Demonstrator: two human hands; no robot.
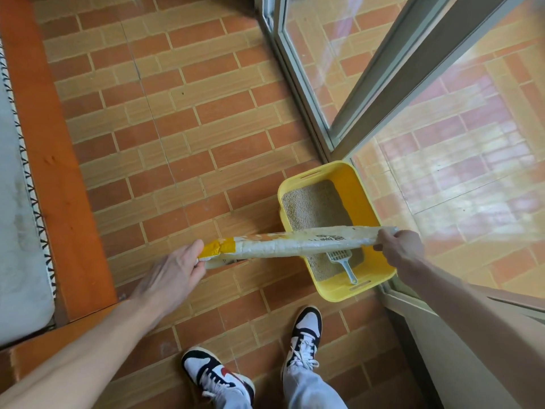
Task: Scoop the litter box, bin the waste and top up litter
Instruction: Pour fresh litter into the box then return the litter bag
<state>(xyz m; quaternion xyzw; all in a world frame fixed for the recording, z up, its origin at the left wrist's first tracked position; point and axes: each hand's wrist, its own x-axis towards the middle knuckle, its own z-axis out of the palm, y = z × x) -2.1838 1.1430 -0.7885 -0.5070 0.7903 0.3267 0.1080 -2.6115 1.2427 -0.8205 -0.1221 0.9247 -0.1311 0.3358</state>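
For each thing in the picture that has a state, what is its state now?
litter bag: held level above the box, one hand at each end
left hand: grips the yellow end
right hand: grips the clear end
litter box: on floor, holds litter
scoop: lies in the litter

A yellow litter box [358, 199] sits on the floor at four o'clock, holding beige litter [314, 206] and a pale blue scoop [343, 262] — handle toward six o'clock. A long, flattened white-and-yellow litter bag [295, 242] stretches horizontally across its near half — held at both ends.
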